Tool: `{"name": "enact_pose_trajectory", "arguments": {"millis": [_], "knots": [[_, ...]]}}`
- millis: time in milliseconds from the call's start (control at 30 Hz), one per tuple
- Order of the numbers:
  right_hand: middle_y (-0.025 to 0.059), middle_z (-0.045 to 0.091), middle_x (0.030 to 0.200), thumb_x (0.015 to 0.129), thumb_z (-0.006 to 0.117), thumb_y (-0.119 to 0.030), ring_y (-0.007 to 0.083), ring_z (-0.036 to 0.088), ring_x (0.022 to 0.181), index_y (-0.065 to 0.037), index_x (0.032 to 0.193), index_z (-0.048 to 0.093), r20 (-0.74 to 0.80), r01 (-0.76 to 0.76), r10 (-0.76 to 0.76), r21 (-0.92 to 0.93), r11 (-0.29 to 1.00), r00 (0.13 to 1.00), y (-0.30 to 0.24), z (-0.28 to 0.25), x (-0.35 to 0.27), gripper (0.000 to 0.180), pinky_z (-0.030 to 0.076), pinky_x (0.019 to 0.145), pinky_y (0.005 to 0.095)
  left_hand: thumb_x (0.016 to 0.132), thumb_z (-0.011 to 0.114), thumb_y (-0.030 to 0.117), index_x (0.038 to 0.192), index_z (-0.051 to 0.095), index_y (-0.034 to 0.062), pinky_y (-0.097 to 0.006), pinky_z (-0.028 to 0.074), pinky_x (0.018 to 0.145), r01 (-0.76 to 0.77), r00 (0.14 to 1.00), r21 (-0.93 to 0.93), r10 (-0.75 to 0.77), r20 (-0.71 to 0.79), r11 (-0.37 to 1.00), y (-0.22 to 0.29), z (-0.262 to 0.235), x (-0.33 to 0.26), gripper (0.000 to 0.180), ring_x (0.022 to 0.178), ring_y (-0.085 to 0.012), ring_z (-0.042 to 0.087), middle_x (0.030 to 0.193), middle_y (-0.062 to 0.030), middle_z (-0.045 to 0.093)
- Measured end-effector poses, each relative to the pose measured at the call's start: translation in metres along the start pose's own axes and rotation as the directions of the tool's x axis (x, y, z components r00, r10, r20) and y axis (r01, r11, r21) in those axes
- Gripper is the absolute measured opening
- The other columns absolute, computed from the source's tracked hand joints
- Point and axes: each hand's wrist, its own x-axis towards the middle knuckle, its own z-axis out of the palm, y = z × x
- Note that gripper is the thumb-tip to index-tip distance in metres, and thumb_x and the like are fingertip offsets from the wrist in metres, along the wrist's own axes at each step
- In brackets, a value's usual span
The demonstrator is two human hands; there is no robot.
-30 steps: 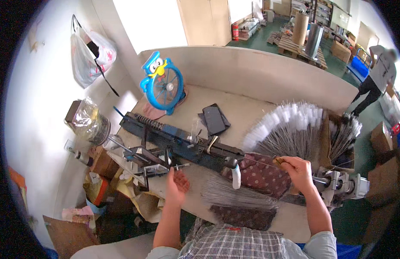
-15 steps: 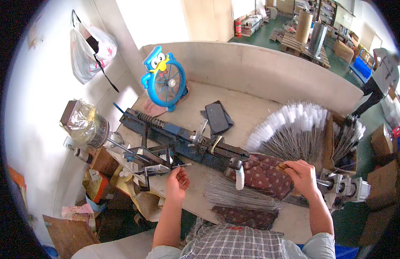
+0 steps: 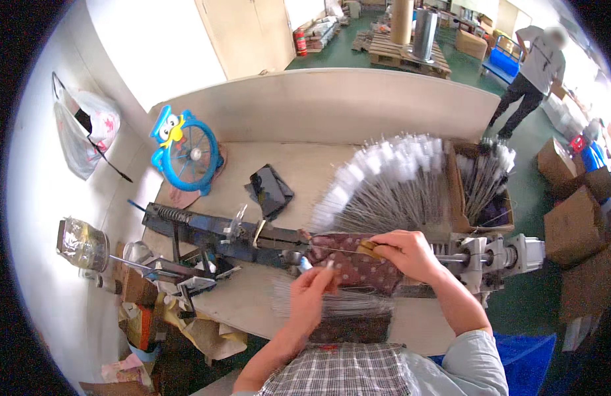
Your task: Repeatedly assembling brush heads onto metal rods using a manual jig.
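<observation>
A long dark metal bench machine (image 3: 219, 234) crosses the table in front of me. My right hand (image 3: 411, 256) pinches a small yellowish-brown block (image 3: 368, 249) against a thin wire, which runs left toward the machine bar. Left of it and nearer me, my left hand (image 3: 310, 294) is closed, with a small pale bit at its fingertips, blurred. Close to that hand is a lever handle (image 3: 296, 259), partly hidden. A dotted maroon cloth (image 3: 378, 269) lies under the wire. Below it rests a bundle of thin straight wires (image 3: 358, 305), partly covered by my left hand.
White-tipped wire brushes (image 3: 384, 178) fan out behind the cloth, beside a cardboard box (image 3: 458, 198) of darker brushes. A shaft and motor (image 3: 530, 254) stand at right. Further back are a blue cartoon fan (image 3: 190, 155) and a black flat device (image 3: 271, 191). Another person (image 3: 536, 72) stands beyond the partition.
My left hand has moved right, from the machine's left-hand frame to beside the lever handle. My right hand keeps its pinch on the block. The view has swung right.
</observation>
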Motion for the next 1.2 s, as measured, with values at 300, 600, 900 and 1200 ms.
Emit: {"name": "enact_pose_trajectory", "arguments": {"millis": [300, 600, 900, 1200], "knots": [[0.0000, 0.064, 0.081, 0.085, 0.062, -0.017, 0.0057, 0.053, 0.077, 0.002, 0.103, 0.063, 0.242, -0.386, 0.305, 0.469, 0.794, 0.921, 0.016, -0.006, 0.004, 0.026, 0.046, 0.072, 0.0239, 0.091, 0.056, 0.017, 0.090, 0.063, 0.0004, -0.019, 0.042, 0.056, -0.018, 0.986, 0.171, -0.011, 0.167, 0.985, -0.027, 0.035, 0.026, 0.018, 0.064, -0.0051, 0.053, 0.076, -0.0013, 0.061], [0.0092, 0.066, 0.085, 0.080, 0.064, -0.018, 0.0217, 0.062, 0.078, -0.004, 0.095, 0.066, 0.100, 0.089, -0.081, -0.080, 0.993, 0.992, -0.001, -0.004, 0.008, 0.021, 0.049, 0.072, 0.0340, 0.090, 0.058, 0.017, 0.093, 0.063, 0.0008, -0.020, 0.045, 0.059, 0.006, 0.998, -0.012, -0.005, 0.056, 1.000, -0.024, 0.016, 0.032, 0.017, 0.063, -0.0067, 0.053, 0.079, -0.0034, 0.062], [0.0082, 0.063, 0.077, 0.079, 0.060, -0.022, 0.0273, 0.060, 0.078, -0.007, 0.086, 0.067, 0.059, 0.120, -0.106, -0.349, 0.929, 0.993, -0.017, 0.063, 0.043, 0.018, 0.048, 0.071, 0.0378, 0.090, 0.058, 0.021, 0.090, 0.060, 0.0029, -0.023, 0.044, 0.059, 0.112, 0.992, -0.185, -0.122, -0.043, 0.976, -0.006, 0.011, 0.029, 0.019, 0.062, -0.0099, 0.053, 0.075, -0.0040, 0.060], [0.0108, 0.065, 0.081, 0.078, 0.062, -0.023, 0.0289, 0.062, 0.076, -0.006, 0.086, 0.068, 0.136, -0.096, 0.093, 0.015, 0.995, 0.986, -0.009, 0.059, 0.046, 0.019, 0.049, 0.068, 0.0371, 0.094, 0.043, 0.044, 0.089, 0.059, 0.0040, -0.027, 0.047, 0.067, 0.123, 0.991, 0.013, -0.124, 0.052, 0.992, 0.002, 0.006, 0.027, 0.043, 0.072, -0.0149, 0.059, 0.074, -0.0051, 0.060]]}}
